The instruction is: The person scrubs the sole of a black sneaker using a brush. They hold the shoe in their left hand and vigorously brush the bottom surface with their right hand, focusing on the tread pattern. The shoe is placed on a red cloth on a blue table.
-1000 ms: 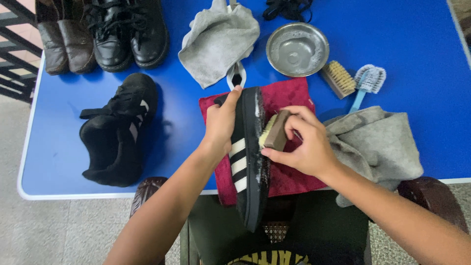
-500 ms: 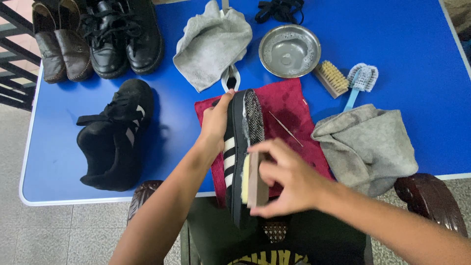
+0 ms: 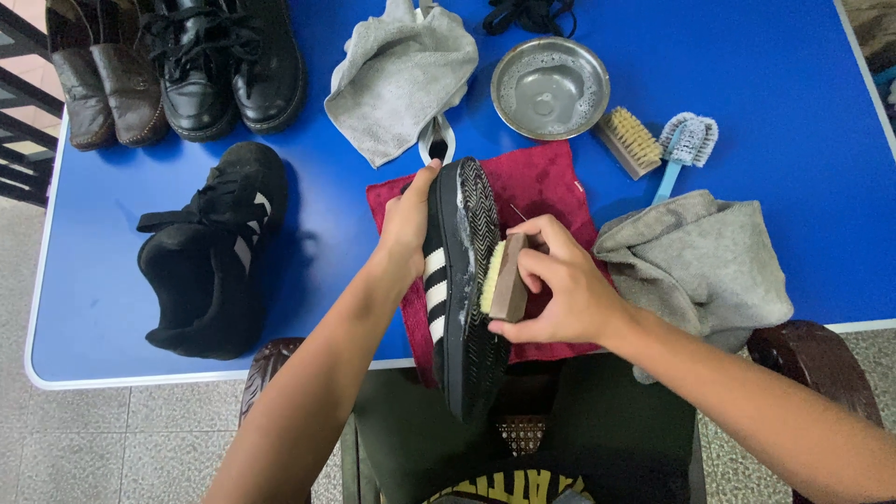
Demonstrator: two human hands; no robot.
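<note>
Gripping a black sneaker (image 3: pixel 462 289) on its side over the red towel (image 3: pixel 551 187), the left hand (image 3: pixel 406 229) is clasping its upper, while the right hand (image 3: pixel 560 285) is closing around a wooden brush (image 3: pixel 504 277), pressing bristles against the sole; beyond the towel a metal bowl (image 3: pixel 551 89) is sitting

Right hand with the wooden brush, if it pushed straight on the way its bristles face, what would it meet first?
The right hand holds the brush with bristles facing left, already against the sole of the black sneaker. Beyond it, probably the left hand gripping the other side.
</note>
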